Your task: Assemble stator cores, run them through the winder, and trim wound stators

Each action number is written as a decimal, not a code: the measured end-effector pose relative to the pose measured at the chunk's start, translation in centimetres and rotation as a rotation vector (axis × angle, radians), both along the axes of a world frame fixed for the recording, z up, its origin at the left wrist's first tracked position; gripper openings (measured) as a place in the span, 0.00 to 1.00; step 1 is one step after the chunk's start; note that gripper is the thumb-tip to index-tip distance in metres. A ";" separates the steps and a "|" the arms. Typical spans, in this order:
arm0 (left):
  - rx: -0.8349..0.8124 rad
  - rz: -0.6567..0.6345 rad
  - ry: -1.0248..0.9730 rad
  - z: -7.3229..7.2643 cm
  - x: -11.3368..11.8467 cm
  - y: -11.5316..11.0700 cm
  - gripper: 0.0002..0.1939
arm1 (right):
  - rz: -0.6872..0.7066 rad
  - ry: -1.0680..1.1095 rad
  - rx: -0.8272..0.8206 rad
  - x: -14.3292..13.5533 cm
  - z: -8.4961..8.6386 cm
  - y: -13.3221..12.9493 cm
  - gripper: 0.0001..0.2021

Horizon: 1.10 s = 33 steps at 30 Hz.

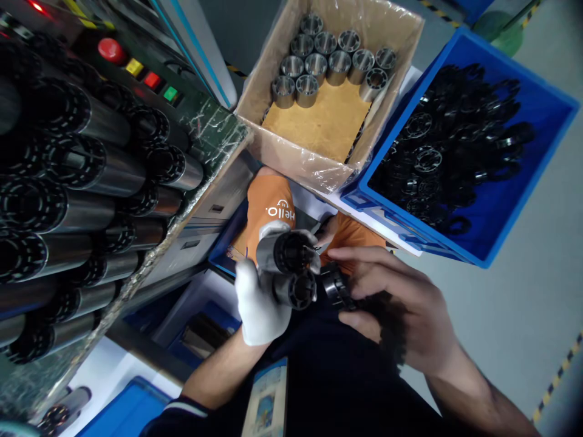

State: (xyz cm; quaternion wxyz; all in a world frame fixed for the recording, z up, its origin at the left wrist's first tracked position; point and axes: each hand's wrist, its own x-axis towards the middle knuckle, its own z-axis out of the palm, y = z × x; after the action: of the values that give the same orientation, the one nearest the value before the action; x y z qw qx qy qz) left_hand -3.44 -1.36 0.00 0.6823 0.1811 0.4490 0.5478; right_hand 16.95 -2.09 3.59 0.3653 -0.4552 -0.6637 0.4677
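Left hand, in a white knit glove, palm up: fingers wrapped around two tubes, one above the other, side by side and seemingly touching. Smooth grey metal shells, dark notched round ends facing right.

Right hand, bare: thumb and fingers pinch a black ring, glossy, with a toothed edge, just beside the tube ends. More dark toothed shapes lie against the palm; blurred, probably further rings, count uncertain.

Beyond the hands, a carton lined with clear, wrinkled plastic. Inside, short upright cylinders, open-topped, brushed-looking metal, grouped toward the far side on a flat tan sheet.

Right of it, a blue bin, smooth-walled, with a loose heap of black parts, many ring-shaped and slotted.

At left, a green table, scuffed, its edge wrapped in crinkled film. On it, rows of metal rollers lying down, black slotted ends showing. Domed red button at the back, small square coloured ones beside it.
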 end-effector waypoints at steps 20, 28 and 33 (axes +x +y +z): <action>-0.164 0.066 -0.011 1.6 1.7 1.4 0.24 | -0.114 -0.164 0.174 -2.3 0.1 -0.8 0.18; -0.070 0.043 -0.021 0.9 0.9 1.1 0.23 | -0.102 -0.058 0.064 -2.0 -0.7 -0.5 0.23; -0.130 0.082 -0.027 1.0 1.2 1.3 0.25 | 0.007 -0.084 0.146 -2.6 -2.0 -0.4 0.30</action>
State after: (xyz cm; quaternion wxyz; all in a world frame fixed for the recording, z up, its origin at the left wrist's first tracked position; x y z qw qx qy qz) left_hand -2.19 -0.07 0.95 0.6757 0.1105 0.4815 0.5471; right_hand 14.35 -2.50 1.55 0.3677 -0.4442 -0.7123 0.4001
